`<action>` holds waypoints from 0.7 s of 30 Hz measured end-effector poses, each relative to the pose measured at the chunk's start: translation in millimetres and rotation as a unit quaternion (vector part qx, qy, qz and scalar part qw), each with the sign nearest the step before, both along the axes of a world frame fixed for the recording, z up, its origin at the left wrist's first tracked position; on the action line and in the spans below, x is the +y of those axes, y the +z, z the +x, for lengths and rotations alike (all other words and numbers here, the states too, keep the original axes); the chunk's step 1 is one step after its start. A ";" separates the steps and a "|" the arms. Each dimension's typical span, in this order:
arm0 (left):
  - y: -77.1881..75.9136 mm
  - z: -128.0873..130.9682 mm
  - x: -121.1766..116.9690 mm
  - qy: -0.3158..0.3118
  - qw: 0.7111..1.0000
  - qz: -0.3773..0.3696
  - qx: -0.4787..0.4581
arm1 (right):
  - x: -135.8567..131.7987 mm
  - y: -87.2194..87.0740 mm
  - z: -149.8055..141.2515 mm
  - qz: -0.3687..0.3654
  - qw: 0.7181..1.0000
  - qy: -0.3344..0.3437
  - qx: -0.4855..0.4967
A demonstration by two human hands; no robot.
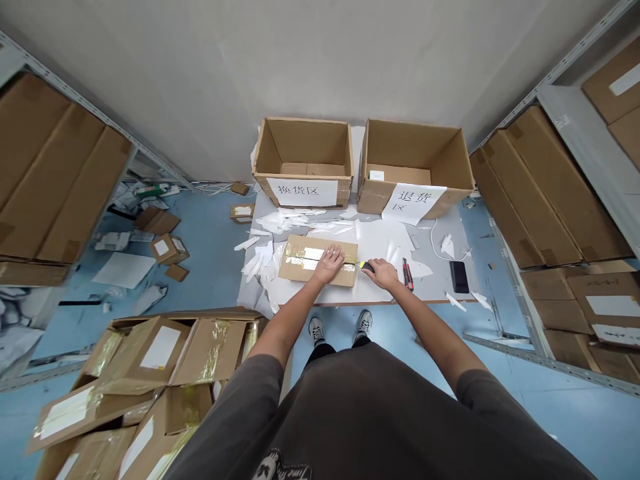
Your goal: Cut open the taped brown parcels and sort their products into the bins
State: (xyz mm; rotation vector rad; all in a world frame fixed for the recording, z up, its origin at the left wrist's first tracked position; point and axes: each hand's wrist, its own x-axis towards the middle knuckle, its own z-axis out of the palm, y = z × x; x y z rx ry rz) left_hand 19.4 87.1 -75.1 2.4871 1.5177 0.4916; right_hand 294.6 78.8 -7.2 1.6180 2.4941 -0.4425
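A taped cardboard box (295, 267) with white labels lies on the table in front of me. My left hand (330, 262) rests flat on its top, fingers stretched out over the taped seam. In my right hand (381, 272) is a black-and-yellow box cutter (367, 267), its front end at the right edge of the box near the seam. Whether the blade touches the tape is too small to tell. Just right of that hand lies a red-and-black utility knife (408, 275) on the table.
Two open cartons (305, 190) (367, 197) with paper signs stand at the back. Torn paper strips (263, 260) litter the table (300, 291). A phone (459, 277) lies at right. A large carton of boxes (170, 380) stands lower left; loaded shelves flank both sides.
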 end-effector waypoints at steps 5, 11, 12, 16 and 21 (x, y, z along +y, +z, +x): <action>15.8 0.6 -2.3 0.010 0.999 -0.051 0.007 | -12.7 1.1 15.3 -0.043 0.996 -0.071 0.035; 43.1 -20.6 -0.2 -0.027 0.997 -0.066 0.003 | -49.4 -11.3 -26.7 -0.137 0.927 -0.273 0.217; 48.1 -29.8 2.9 -0.026 0.997 -0.070 0.005 | -55.2 -15.1 -39.4 -0.149 0.917 -0.285 0.237; 65.8 -76.9 24.3 0.049 0.992 -0.109 0.043 | -67.0 -30.0 -84.5 -0.163 0.879 -0.362 0.265; 74.7 -116.6 41.8 0.072 0.963 -0.223 0.130 | -55.5 -39.5 -104.5 -0.125 0.861 -0.429 0.244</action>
